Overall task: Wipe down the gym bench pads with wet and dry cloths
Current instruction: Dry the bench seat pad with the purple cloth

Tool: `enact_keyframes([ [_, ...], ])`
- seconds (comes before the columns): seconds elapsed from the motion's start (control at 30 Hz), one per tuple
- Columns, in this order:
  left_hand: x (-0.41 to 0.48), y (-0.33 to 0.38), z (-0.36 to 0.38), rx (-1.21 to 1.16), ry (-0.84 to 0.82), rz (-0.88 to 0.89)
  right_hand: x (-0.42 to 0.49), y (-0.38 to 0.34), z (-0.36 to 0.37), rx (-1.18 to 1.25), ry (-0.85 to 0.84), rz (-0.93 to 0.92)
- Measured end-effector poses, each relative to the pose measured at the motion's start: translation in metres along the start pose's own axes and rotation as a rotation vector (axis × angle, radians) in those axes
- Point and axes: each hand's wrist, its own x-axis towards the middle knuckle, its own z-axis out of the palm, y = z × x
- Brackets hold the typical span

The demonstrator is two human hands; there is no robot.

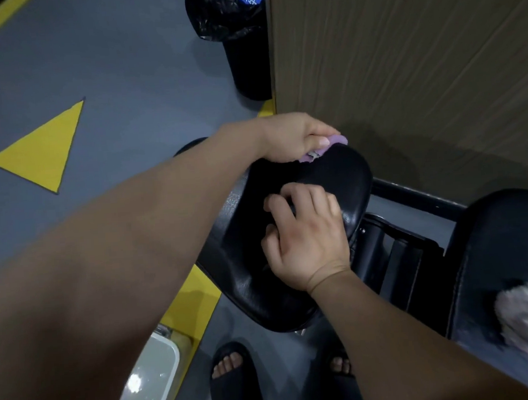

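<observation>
On black pad (256, 287), gray floor (122, 69): L hand (286, 135) grips purple cloth (337, 139); R hand (309, 240) fingers curled, hold unclear.

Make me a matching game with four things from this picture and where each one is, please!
Things:
1. purple cloth
2. pale cloth
3. yellow triangle
4. bin

Places:
A. painted on the grey floor
B. held by the left hand at the far edge of the seat pad
C. beside the wooden panel
D. lying loose on the other pad

Pairs: 1-B, 2-D, 3-A, 4-C
</observation>
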Motion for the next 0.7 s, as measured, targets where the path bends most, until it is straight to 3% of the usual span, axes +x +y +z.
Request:
enact_keyframes([
  [0.23, -0.040, -0.050, -0.019, 0.306, 0.102, -0.277, 0.000, 0.001, 0.002, 0.001, 0.025, -0.013],
  [0.47, -0.102, -0.109, -0.015, 0.127, 0.418, -0.559, 0.000, 0.001, 0.002, -0.008, 0.030, -0.021],
  [0.57, -0.110, -0.097, 0.009, 0.017, 0.526, -0.398, 0.000, 0.000, 0.002, -0.011, 0.030, -0.015],
  [0.7, -0.115, -0.050, 0.050, 0.309, 0.446, -0.061, 0.000, -0.001, 0.002, -0.027, 0.025, -0.016],
])
